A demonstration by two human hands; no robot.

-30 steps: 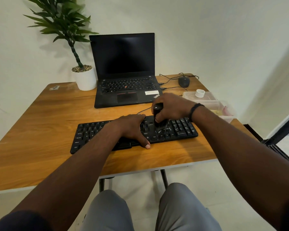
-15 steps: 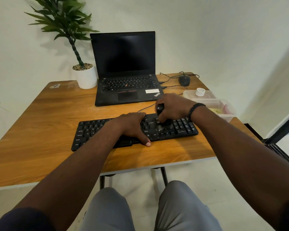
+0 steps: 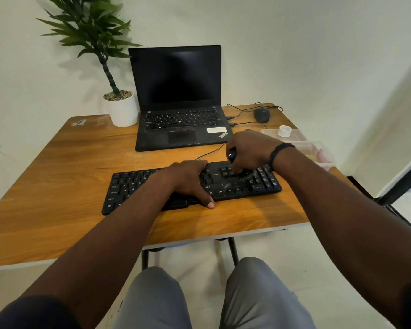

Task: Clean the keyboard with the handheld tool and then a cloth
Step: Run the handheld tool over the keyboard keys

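Sitting at a wooden table (image 3: 57,176), person w/ both hands on a black keyboard (image 3: 133,186) that lies near the front edge, roughly centred, slightly skewed so its R end sits farther back.

L hand (image 3: 188,179): flat, palm down on the keyboard's middle, fingers spread loosely, thumb tip just over the front rim. Not gripping anything; pressing/steadying only.

R hand (image 3: 249,153): curled tight around a small black handheld tool (image 3: 231,154), fist over the R part of the keyboard, near the arrow-key block. Tool's lower end is blurred where it meets the keys; contact likely but can't confirm. Black wristband (image 3: 279,153) on the R wrist.

Hands are close together, a narrow gap of keys showing between them.

Other items on table:
- Black ThinkPad laptop (image 3: 178,100), lid open, screen dark, at back edge centre.
- Potted plant in white pot (image 3: 122,110), just L of laptop, near back edge.
- Black mouse (image 3: 262,114), back-R corner, w/ thin cables beside it.
- Clear plastic container (image 3: 318,153) along R edge; contents unclear. Small white cap (image 3: 284,131) resting on a clear lid just behind it.
- Thin cable running from keyboard's back edge toward laptop.

Person's knees in grey trousers (image 3: 259,293) visible below the front edge.
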